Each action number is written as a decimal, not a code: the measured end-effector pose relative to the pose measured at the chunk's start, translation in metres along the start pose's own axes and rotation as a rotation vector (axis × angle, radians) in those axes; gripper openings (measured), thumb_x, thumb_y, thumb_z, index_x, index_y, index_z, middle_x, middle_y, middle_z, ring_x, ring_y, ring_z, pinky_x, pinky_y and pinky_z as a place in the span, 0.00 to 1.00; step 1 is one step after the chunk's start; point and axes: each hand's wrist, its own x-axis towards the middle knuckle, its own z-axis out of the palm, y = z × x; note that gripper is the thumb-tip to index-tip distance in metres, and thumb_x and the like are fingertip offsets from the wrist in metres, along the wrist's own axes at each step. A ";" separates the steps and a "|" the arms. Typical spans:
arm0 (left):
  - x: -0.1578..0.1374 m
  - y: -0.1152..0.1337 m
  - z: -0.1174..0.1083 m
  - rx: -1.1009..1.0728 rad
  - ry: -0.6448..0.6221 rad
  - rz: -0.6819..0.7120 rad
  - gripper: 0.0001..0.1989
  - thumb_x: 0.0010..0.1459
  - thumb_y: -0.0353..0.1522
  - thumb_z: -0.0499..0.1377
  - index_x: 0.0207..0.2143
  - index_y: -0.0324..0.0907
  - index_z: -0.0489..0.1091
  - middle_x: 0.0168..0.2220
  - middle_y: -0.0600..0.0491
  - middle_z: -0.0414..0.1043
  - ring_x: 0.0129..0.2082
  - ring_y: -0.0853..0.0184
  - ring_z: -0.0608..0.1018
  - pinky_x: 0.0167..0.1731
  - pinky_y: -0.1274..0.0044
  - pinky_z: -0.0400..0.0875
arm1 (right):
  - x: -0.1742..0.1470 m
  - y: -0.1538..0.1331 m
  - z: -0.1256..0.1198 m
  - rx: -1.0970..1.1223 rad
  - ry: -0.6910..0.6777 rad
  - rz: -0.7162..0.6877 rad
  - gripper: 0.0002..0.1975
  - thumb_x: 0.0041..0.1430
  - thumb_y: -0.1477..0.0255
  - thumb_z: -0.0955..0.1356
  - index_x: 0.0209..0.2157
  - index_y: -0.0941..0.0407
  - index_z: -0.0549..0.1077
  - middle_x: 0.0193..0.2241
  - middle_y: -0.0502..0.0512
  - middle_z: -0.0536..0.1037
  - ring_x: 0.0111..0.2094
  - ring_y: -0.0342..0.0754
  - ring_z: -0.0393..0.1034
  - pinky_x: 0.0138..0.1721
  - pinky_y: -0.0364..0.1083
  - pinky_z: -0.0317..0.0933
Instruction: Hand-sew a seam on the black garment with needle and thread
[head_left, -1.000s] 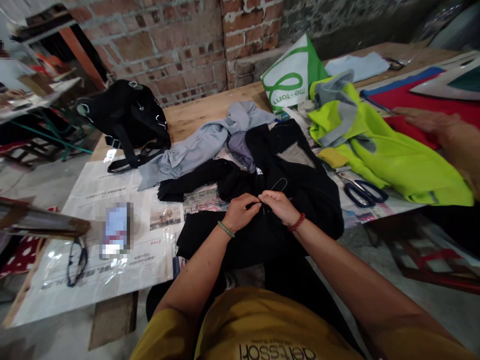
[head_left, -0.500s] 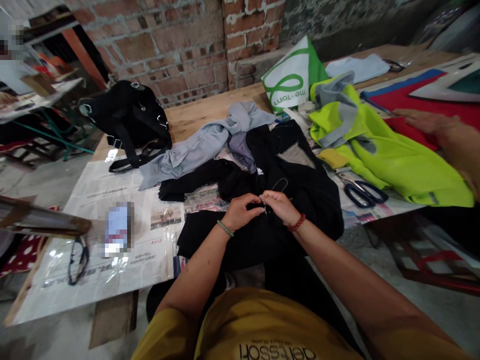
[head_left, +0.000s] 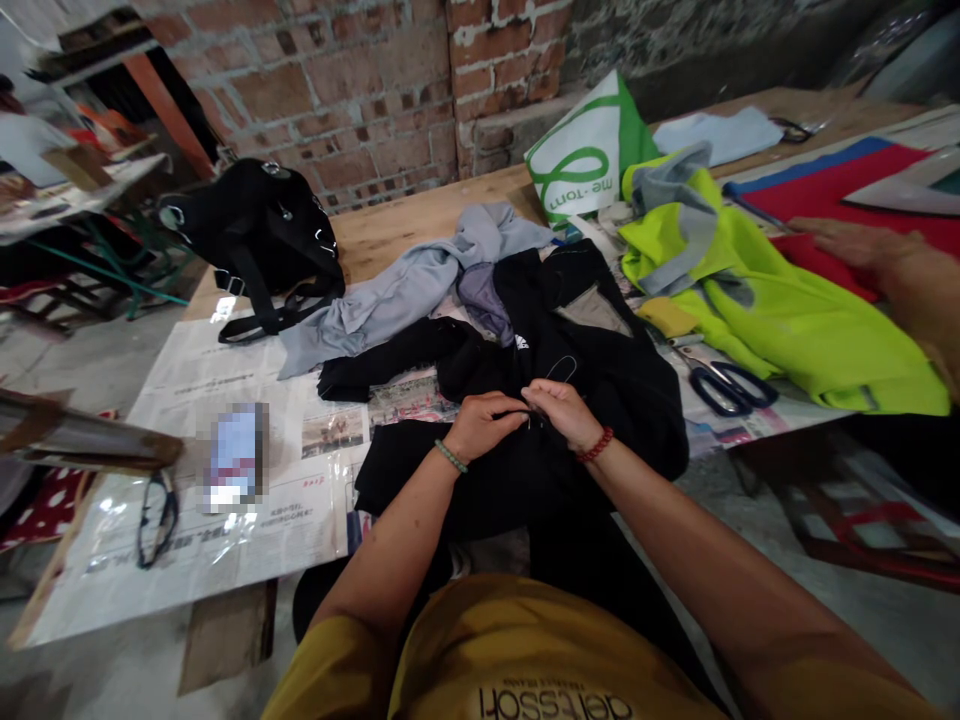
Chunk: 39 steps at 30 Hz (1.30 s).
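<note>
A black garment lies bunched in front of me, spilling over the table's near edge. My left hand, with a green bead bracelet, is closed in a pinch just above it; what its fingertips hold is too small to make out. Right beside it, my right hand, with a red bracelet, has its fingers closed in a pinch on a thin thread. That thread loops up over the black cloth beyond the knuckles. Between the fingertips shows a tiny pale sliver. Whether it is a needle I cannot tell.
Grey cloth and a black bag lie farther back. To the right are scissors, a yellow-green garment and another person's hand. A phone and glasses lie left on newspaper.
My left fingers have closed together from a rounded, more open pinch. The right hand has turned slightly, and the thread loop above it has shifted a little.
</note>
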 end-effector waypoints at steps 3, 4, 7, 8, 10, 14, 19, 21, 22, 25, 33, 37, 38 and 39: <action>0.000 -0.001 0.000 -0.017 -0.011 0.010 0.06 0.52 0.30 0.60 0.32 0.40 0.76 0.29 0.52 0.75 0.28 0.72 0.75 0.32 0.80 0.69 | 0.000 0.000 -0.001 0.007 -0.016 -0.007 0.19 0.47 0.57 0.65 0.15 0.55 0.57 0.12 0.44 0.54 0.17 0.38 0.45 0.20 0.42 0.40; 0.000 -0.001 0.000 -0.013 -0.008 0.015 0.06 0.52 0.30 0.60 0.32 0.40 0.76 0.29 0.52 0.75 0.28 0.72 0.75 0.31 0.80 0.69 | 0.000 0.000 -0.002 0.004 -0.025 -0.011 0.20 0.47 0.57 0.65 0.15 0.55 0.58 0.13 0.44 0.54 0.17 0.38 0.45 0.20 0.42 0.40; 0.000 -0.002 0.002 0.010 0.009 0.024 0.05 0.52 0.30 0.60 0.31 0.40 0.76 0.27 0.53 0.74 0.27 0.72 0.74 0.31 0.81 0.69 | 0.000 0.001 -0.003 -0.022 -0.057 -0.031 0.20 0.48 0.56 0.65 0.16 0.55 0.58 0.14 0.44 0.54 0.18 0.38 0.45 0.21 0.42 0.41; 0.000 -0.003 0.003 0.016 0.018 0.025 0.05 0.52 0.29 0.60 0.30 0.40 0.76 0.27 0.53 0.74 0.27 0.72 0.74 0.30 0.81 0.69 | 0.000 0.001 -0.003 -0.037 -0.069 -0.045 0.20 0.48 0.55 0.65 0.16 0.56 0.58 0.14 0.44 0.54 0.19 0.38 0.45 0.21 0.41 0.41; 0.000 -0.003 0.004 0.025 0.041 0.026 0.04 0.51 0.29 0.60 0.30 0.39 0.75 0.27 0.53 0.74 0.27 0.72 0.74 0.30 0.81 0.68 | -0.001 0.002 -0.004 -0.070 -0.096 -0.081 0.21 0.48 0.55 0.65 0.16 0.56 0.57 0.16 0.44 0.52 0.20 0.38 0.45 0.22 0.41 0.41; -0.001 -0.002 0.005 0.043 0.063 0.012 0.04 0.51 0.30 0.60 0.28 0.40 0.75 0.26 0.53 0.73 0.26 0.72 0.73 0.29 0.80 0.68 | -0.001 0.006 -0.006 -0.107 -0.150 -0.114 0.22 0.51 0.54 0.63 0.16 0.56 0.56 0.17 0.44 0.51 0.21 0.39 0.44 0.23 0.42 0.41; 0.000 -0.004 0.004 0.020 0.053 -0.014 0.05 0.51 0.31 0.60 0.27 0.40 0.74 0.26 0.53 0.73 0.27 0.72 0.73 0.30 0.80 0.68 | -0.002 0.008 -0.005 -0.140 -0.140 -0.118 0.23 0.51 0.54 0.63 0.16 0.56 0.55 0.17 0.45 0.50 0.22 0.39 0.44 0.23 0.41 0.42; 0.002 -0.006 0.004 -0.010 0.052 -0.041 0.05 0.50 0.31 0.60 0.27 0.40 0.74 0.26 0.53 0.73 0.27 0.72 0.73 0.31 0.80 0.68 | -0.001 0.007 -0.003 -0.119 -0.105 -0.103 0.23 0.50 0.54 0.63 0.16 0.56 0.54 0.17 0.45 0.51 0.21 0.39 0.44 0.23 0.42 0.42; 0.002 -0.008 0.004 -0.032 0.050 -0.062 0.05 0.50 0.31 0.60 0.27 0.39 0.74 0.27 0.53 0.74 0.28 0.71 0.74 0.32 0.79 0.67 | 0.000 0.007 -0.002 -0.099 -0.081 -0.099 0.22 0.50 0.54 0.63 0.16 0.56 0.54 0.17 0.45 0.51 0.21 0.39 0.45 0.23 0.42 0.43; 0.004 -0.015 0.002 -0.121 0.031 -0.161 0.06 0.48 0.32 0.61 0.27 0.38 0.74 0.27 0.53 0.74 0.28 0.71 0.73 0.33 0.79 0.67 | 0.002 0.005 0.001 -0.045 -0.021 -0.100 0.20 0.52 0.55 0.62 0.17 0.56 0.60 0.17 0.45 0.56 0.21 0.39 0.48 0.24 0.42 0.46; 0.005 -0.018 -0.002 -0.162 0.068 -0.380 0.11 0.43 0.37 0.63 0.27 0.37 0.73 0.24 0.57 0.71 0.25 0.74 0.70 0.29 0.81 0.65 | -0.002 -0.003 0.000 -0.052 0.029 -0.159 0.17 0.52 0.59 0.62 0.19 0.57 0.66 0.16 0.46 0.61 0.21 0.40 0.52 0.25 0.42 0.48; 0.005 -0.012 -0.002 -0.092 0.078 -0.377 0.12 0.43 0.38 0.62 0.27 0.38 0.73 0.24 0.57 0.71 0.25 0.74 0.70 0.29 0.81 0.64 | -0.003 -0.004 -0.002 -0.039 0.050 -0.186 0.16 0.51 0.61 0.62 0.18 0.57 0.66 0.15 0.46 0.61 0.21 0.40 0.53 0.25 0.42 0.48; 0.005 -0.011 -0.002 -0.088 0.080 -0.383 0.12 0.43 0.38 0.62 0.27 0.38 0.73 0.24 0.57 0.71 0.25 0.74 0.70 0.28 0.81 0.64 | -0.003 -0.004 -0.002 -0.035 0.054 -0.194 0.16 0.51 0.61 0.62 0.18 0.57 0.66 0.15 0.46 0.61 0.21 0.40 0.53 0.25 0.42 0.48; 0.004 -0.010 -0.001 -0.088 0.083 -0.389 0.12 0.43 0.38 0.62 0.27 0.37 0.73 0.24 0.57 0.71 0.24 0.74 0.70 0.28 0.81 0.64 | -0.003 -0.003 -0.002 -0.032 0.055 -0.204 0.16 0.51 0.61 0.62 0.18 0.57 0.66 0.15 0.46 0.61 0.21 0.40 0.53 0.25 0.42 0.48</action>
